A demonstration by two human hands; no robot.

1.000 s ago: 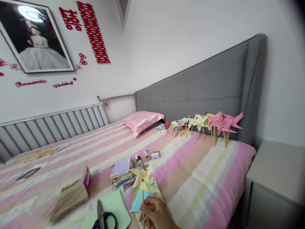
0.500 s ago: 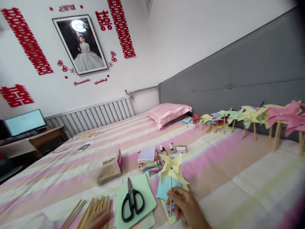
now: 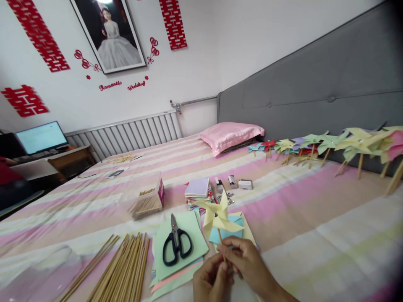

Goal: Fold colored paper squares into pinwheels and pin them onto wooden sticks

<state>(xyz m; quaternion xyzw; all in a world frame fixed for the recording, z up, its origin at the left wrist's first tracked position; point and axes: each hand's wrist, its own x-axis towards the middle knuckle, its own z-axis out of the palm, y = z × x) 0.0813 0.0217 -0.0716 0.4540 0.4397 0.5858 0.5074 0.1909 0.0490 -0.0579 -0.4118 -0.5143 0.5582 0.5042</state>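
A pale yellow paper pinwheel (image 3: 216,216) on a thin wooden stick stands upright in front of me, a metal tack at its centre. My right hand (image 3: 244,256) pinches the stick just below the blades. Lower on the same stick, the fingers of my left hand (image 3: 212,274) are closed round it. Behind the pinwheel lies a light blue paper piece (image 3: 231,228), partly hidden by it. Left of my hands, black-handled scissors (image 3: 176,243) rest on green paper sheets (image 3: 195,230). Further left is a bundle of wooden sticks (image 3: 124,268).
Beyond the hands are a stack of coloured paper (image 3: 197,188), small boxes (image 3: 245,184) beside loose tacks, and a clear box of toothpicks (image 3: 147,201). Several finished pinwheels (image 3: 330,142) line the grey headboard (image 3: 346,75). A pink pillow (image 3: 231,134) lies at the far end.
My left hand has come from beside the wooden sticks to the pinwheel's stick and closed on it. The pinwheel has shifted slightly left in view, still in my right hand.
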